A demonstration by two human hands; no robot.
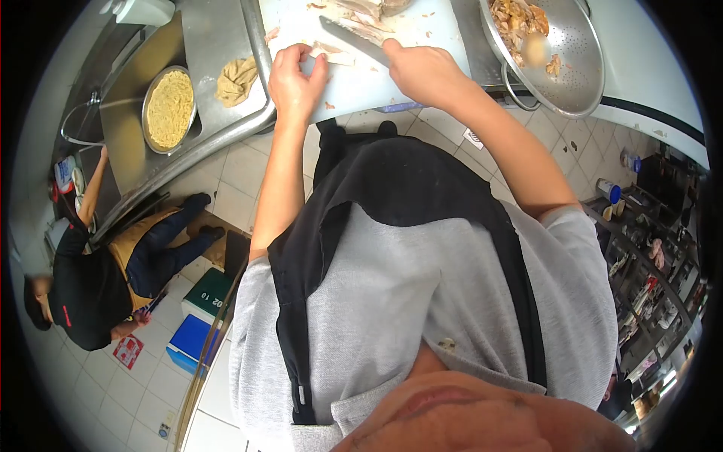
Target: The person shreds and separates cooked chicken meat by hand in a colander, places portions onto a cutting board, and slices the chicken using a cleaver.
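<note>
My right hand [425,74] is closed around the handle of a knife [350,39], whose blade points up and left over a white cutting board [376,90]. To its left, my left hand [296,81] has its fingers curled, with thumb and fingertips at the end of a pale strip of meat [337,56]. That strip lies on the board just below the blade. Larger pieces of meat [365,9] lie at the top of the board, partly cut off by the frame edge. Small scraps are scattered around.
A metal colander [580,64] with chopped meat stands right of the board. On the left, a sink holds a bowl of yellowish food [169,109]; a crumpled tan cloth [237,81] lies beside it. A co-worker [90,279] reaches into the sink. Bins [192,343] stand on the floor.
</note>
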